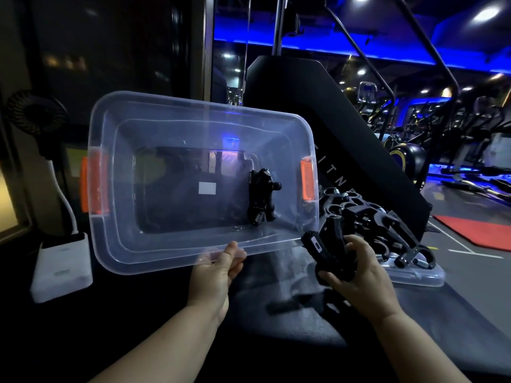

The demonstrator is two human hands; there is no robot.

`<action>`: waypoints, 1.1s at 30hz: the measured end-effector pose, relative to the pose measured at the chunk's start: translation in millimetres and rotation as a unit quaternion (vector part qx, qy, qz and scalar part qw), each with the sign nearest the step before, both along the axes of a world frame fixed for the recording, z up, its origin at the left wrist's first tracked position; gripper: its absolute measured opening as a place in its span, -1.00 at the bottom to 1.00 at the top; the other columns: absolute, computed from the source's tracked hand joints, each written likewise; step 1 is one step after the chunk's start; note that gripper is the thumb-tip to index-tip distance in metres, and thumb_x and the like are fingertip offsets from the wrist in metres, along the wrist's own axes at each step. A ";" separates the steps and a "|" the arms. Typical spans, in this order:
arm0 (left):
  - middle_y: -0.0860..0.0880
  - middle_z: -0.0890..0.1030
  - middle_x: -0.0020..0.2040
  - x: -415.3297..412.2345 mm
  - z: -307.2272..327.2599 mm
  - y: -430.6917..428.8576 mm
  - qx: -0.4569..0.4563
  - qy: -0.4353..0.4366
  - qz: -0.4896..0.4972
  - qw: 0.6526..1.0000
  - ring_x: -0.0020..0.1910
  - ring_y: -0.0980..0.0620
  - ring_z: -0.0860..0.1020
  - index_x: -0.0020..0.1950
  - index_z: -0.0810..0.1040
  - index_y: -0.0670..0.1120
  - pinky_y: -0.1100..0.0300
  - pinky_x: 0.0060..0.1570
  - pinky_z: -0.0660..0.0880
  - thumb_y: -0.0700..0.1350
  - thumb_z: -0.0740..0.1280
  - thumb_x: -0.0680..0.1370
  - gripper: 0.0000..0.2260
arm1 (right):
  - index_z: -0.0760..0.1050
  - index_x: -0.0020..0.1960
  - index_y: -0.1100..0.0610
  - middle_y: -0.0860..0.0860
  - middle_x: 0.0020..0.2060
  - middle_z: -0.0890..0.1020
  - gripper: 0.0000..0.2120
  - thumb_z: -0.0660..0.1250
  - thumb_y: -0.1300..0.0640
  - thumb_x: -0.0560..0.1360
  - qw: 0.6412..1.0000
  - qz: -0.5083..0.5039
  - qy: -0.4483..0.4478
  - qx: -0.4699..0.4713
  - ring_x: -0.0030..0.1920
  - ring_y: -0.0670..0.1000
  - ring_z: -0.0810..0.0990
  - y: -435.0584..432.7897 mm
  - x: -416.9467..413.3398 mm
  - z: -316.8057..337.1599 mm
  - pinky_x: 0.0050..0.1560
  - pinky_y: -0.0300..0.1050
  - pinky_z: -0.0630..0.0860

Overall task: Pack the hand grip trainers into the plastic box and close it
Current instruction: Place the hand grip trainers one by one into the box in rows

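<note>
A clear plastic box (pixel 177 252) with orange side latches is tipped up toward me, its open top facing the camera. My left hand (pixel 218 268) pinches its near rim. One black hand grip trainer (pixel 261 196) lies inside at the box's right end. My right hand (pixel 356 275) is closed around another black grip trainer (pixel 327 250) just right of the box's lower right corner. Behind that hand, several more black trainers (pixel 370 217) are heaped on the clear lid (pixel 414 276), which lies flat.
A white power bank or charger (pixel 62 268) with a cable sits at the left beside a small black fan (pixel 34 114). A black padded machine back (pixel 318 106) rises behind the pile. Gym machines and a red mat (pixel 475 230) fill the right background.
</note>
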State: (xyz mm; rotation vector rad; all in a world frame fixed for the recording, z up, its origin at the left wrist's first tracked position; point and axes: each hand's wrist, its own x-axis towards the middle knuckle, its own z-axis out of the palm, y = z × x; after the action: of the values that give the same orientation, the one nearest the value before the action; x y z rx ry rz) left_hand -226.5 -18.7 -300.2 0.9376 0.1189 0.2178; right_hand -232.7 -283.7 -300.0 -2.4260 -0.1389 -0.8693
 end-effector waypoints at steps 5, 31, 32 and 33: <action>-0.06 0.69 -0.31 0.5 -0.7 0.6 0.001 -0.003 -0.004 1.000 -0.25 0.06 0.67 -0.09 0.47 -0.16 0.21 -0.13 0.54 -0.14 0.37 0.50 -0.88 | 0.49 0.27 0.08 -0.15 0.07 0.38 -0.20 0.41 -0.35 0.15 0.999 0.010 0.017 -0.031 -0.04 -0.09 0.45 -0.4 -1.0 4.5 -0.03 -0.15 0.40; -0.09 0.69 -0.25 -1.5 0.8 1.0 0.003 -0.001 -0.008 1.000 -0.23 0.07 0.67 -0.08 0.48 -0.16 0.27 -0.21 0.56 -0.11 0.39 0.48 -0.85 | 0.50 -0.36 0.09 -0.08 -0.50 0.56 -0.54 0.22 -0.25 0.47 0.984 -0.129 0.112 0.048 -0.36 -0.07 0.52 6.6 -0.7 14.3 -0.38 -0.13 0.34; -0.09 0.69 -0.25 -1.4 0.7 1.2 0.003 0.000 -0.008 1.000 -0.23 0.07 0.67 -0.08 0.48 -0.16 0.26 -0.20 0.56 -0.11 0.39 0.48 -0.85 | 0.51 -0.38 0.09 -0.08 -0.52 0.56 -0.51 0.19 -0.28 0.47 0.980 -0.140 0.131 0.049 -0.37 -0.07 0.52 7.5 -1.9 18.0 -0.39 -0.14 0.33; -0.09 0.69 -0.25 -1.2 0.5 1.3 0.004 0.000 -0.008 1.000 -0.23 0.07 0.67 -0.07 0.48 -0.16 0.25 -0.19 0.55 -0.11 0.39 0.48 -0.85 | 0.53 -0.38 0.09 -0.08 -0.51 0.57 -0.48 0.15 -0.30 0.47 0.976 -0.147 0.154 0.049 -0.36 -0.06 0.53 8.4 -3.2 21.5 -0.37 -0.13 0.35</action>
State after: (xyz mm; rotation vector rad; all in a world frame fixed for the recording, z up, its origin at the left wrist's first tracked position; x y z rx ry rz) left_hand -227.7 -17.4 -299.6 0.9456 0.1111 0.2036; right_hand -235.9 -275.3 -278.5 -2.4885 0.3777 -0.5900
